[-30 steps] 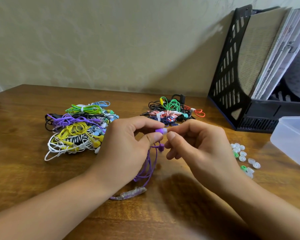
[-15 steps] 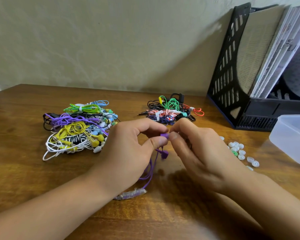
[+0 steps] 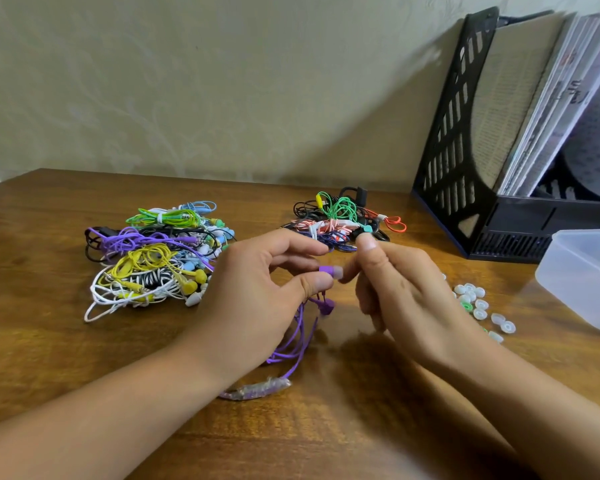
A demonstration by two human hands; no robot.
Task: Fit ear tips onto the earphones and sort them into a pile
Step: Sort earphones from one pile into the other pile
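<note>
Purple earbud pinched between both hands, mid-table

Purple earbud (image 3: 326, 270) sitting above the wooden table (image 3: 42, 341), pale ear tip (image 3: 337, 271) at its right end. Left hand (image 3: 257, 299) pinching the bud, thumb under, fingers curled over. Right hand (image 3: 406, 292) fingers curled, fingertips touching the tip; real grip or just contact, cannot tell. Second purple bud (image 3: 325, 306) dangling just below, purple cord (image 3: 297, 341) trailing down to a wrapped bundle (image 3: 257, 389) lying on the table. Loose ear tips (image 3: 471, 299), white and green, lying scattered right of the right hand. Large earphone pile (image 3: 153, 258) lying left, smaller earphone pile (image 3: 340, 220) lying behind the hands. Clear plastic tub (image 3: 582, 278) sitting at far right, black file holder (image 3: 465, 133) with papers standing behind it by the wall.
</note>
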